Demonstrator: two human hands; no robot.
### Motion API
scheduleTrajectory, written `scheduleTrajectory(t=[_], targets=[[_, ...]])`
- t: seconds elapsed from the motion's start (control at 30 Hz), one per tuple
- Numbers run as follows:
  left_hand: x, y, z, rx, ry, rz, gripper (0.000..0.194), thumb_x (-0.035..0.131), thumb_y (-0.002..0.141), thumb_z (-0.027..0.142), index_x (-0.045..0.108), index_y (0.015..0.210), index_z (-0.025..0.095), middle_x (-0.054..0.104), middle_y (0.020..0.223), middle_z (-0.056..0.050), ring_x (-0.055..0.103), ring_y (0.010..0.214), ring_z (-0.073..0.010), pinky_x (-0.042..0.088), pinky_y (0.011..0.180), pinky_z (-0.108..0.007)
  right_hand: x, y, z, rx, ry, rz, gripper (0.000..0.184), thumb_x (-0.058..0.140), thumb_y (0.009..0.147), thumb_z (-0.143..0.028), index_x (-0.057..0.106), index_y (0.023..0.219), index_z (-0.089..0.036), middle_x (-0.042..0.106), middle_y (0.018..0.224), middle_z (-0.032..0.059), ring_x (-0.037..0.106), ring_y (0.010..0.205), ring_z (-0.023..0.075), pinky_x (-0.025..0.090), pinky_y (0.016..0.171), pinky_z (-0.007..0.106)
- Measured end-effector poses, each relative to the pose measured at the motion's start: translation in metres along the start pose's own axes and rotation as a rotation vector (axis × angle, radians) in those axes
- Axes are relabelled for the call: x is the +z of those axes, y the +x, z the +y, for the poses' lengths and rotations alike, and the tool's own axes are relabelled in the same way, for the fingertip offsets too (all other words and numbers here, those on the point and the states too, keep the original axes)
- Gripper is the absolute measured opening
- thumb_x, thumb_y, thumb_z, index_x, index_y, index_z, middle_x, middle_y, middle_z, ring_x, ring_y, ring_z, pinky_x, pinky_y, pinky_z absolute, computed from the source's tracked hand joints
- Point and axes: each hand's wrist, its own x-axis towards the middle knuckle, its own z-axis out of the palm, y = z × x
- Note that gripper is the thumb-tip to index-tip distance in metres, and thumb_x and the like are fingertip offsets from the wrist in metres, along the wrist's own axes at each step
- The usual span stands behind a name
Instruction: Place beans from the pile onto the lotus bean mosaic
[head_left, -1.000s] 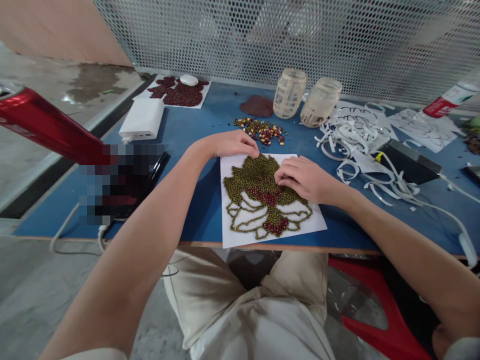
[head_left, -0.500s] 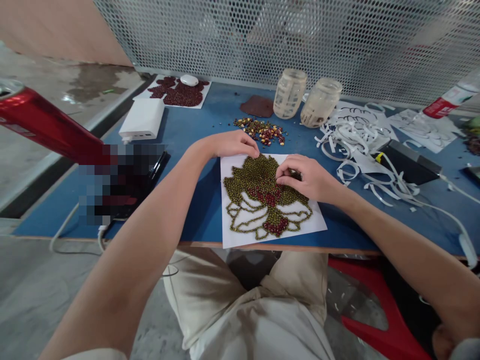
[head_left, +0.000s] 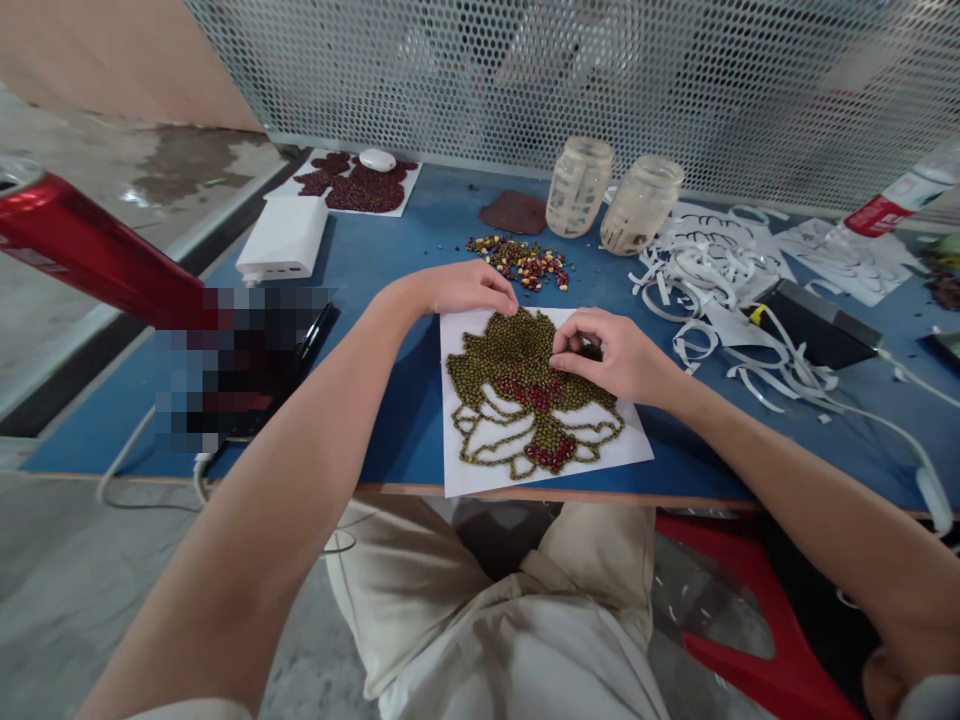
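Observation:
A white sheet (head_left: pixel 465 470) with a flower picture made of green and red beans (head_left: pixel 517 385) lies at the table's near edge. My left hand (head_left: pixel 469 287) rests on the sheet's top left corner, fingers curled down against the paper. My right hand (head_left: pixel 611 355) hovers over the picture's upper right part. Its thumb and fingertips are pinched together just above the beans; what they pinch is too small to make out.
A pile of mixed beans (head_left: pixel 525 262) lies beyond the sheet. Two glass jars (head_left: pixel 577 187) stand further back. White paper strips (head_left: pixel 705 275) and a black box (head_left: pixel 817 325) are at the right; a white power bank (head_left: pixel 283 238) and another bean picture (head_left: pixel 352 185) at the left.
My right hand has lifted its fingers from lying low on the beans into a raised pinch, shifting slightly up the picture. My left hand has stayed put.

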Motion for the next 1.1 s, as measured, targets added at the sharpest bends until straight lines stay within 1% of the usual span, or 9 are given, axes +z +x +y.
scheduleTrajectory(t=[0.1,0.3,0.37,0.5,0.6,0.73,0.8,0.93,1.1], targets=[[0.0,0.0001,-0.0001,0.003,0.0,-0.003,0.036,0.072,0.084,0.048,0.09,0.098,0.02,0.082,0.098,-0.005,0.066,0.092,-0.0201,0.046,0.091,-0.034,0.0011,-0.0001,0.003,0.033,-0.002,-0.002,0.021,0.086,0.094,-0.04,0.072,0.092,-0.025,0.068,0.09,0.0021,0.06,0.085,0.0231,0.046,0.085,0.041],[-0.0002,-0.0008,0.0007,-0.01,0.002,-0.003,0.037,0.072,0.083,0.048,0.091,0.099,0.021,0.082,0.099,-0.005,0.067,0.096,-0.0223,0.046,0.094,-0.035,0.0043,-0.0005,0.0037,0.052,-0.047,-0.007,0.024,0.089,0.09,-0.041,0.07,0.091,-0.025,0.067,0.091,0.0023,0.06,0.088,0.0247,0.046,0.089,0.043],[-0.0002,-0.0007,0.0007,-0.008,0.007,-0.009,0.037,0.072,0.084,0.048,0.091,0.101,0.021,0.082,0.099,-0.005,0.068,0.098,-0.0227,0.046,0.095,-0.035,0.0035,-0.0006,0.0026,0.06,-0.033,0.017,0.024,0.087,0.092,-0.042,0.069,0.091,-0.026,0.067,0.09,0.0021,0.059,0.088,0.0246,0.045,0.089,0.043],[-0.0002,-0.0002,0.0001,0.007,0.01,-0.011,0.037,0.071,0.084,0.048,0.091,0.1,0.021,0.082,0.098,-0.005,0.068,0.099,-0.0226,0.046,0.096,-0.035,-0.0002,-0.0003,0.0022,0.096,-0.031,0.112,0.027,0.079,0.098,-0.049,0.067,0.092,-0.026,0.066,0.093,0.0031,0.057,0.086,0.0241,0.046,0.088,0.044],[-0.0003,0.0,0.0004,0.001,0.01,-0.011,0.037,0.072,0.083,0.048,0.091,0.099,0.021,0.082,0.099,-0.004,0.068,0.097,-0.0221,0.046,0.096,-0.035,0.0,-0.0013,0.0043,0.094,-0.121,0.094,0.035,0.085,0.094,-0.056,0.067,0.098,-0.026,0.067,0.1,0.0051,0.06,0.097,0.0283,0.046,0.096,0.048],[0.0,0.0,0.0009,-0.002,0.01,-0.009,0.035,0.072,0.084,0.048,0.09,0.098,0.021,0.082,0.098,-0.003,0.067,0.094,-0.0208,0.047,0.094,-0.034,0.0043,-0.0042,0.007,0.144,-0.247,0.114,0.046,0.092,0.088,-0.059,0.068,0.111,-0.027,0.067,0.126,0.01,0.058,0.122,0.0368,0.043,0.106,0.054],[0.0002,0.0001,0.0007,-0.001,0.008,-0.007,0.034,0.072,0.084,0.047,0.089,0.097,0.021,0.082,0.097,-0.003,0.067,0.092,-0.02,0.047,0.092,-0.033,0.0059,-0.0051,0.0072,0.167,-0.271,0.115,0.05,0.092,0.087,-0.061,0.068,0.116,-0.028,0.066,0.134,0.0108,0.056,0.127,0.0389,0.043,0.106,0.055],[0.0002,0.0005,-0.0007,0.016,-0.005,-0.005,0.031,0.074,0.083,0.046,0.089,0.095,0.021,0.082,0.096,-0.002,0.067,0.091,-0.0196,0.046,0.089,-0.032,0.0059,-0.0053,0.0053,0.16,-0.262,0.083,0.043,0.088,0.091,-0.06,0.069,0.115,-0.03,0.069,0.131,0.0104,0.057,0.121,0.0383,0.043,0.103,0.055],[-0.0004,0.0007,-0.0017,0.035,0.0,-0.006,0.032,0.072,0.085,0.045,0.09,0.097,0.022,0.083,0.096,-0.003,0.066,0.092,-0.0194,0.045,0.091,-0.033,0.002,-0.0048,0.0007,0.137,-0.196,0.157,0.025,0.077,0.099,-0.048,0.069,0.113,-0.029,0.073,0.127,0.0097,0.06,0.117,0.0358,0.041,0.105,0.056]])
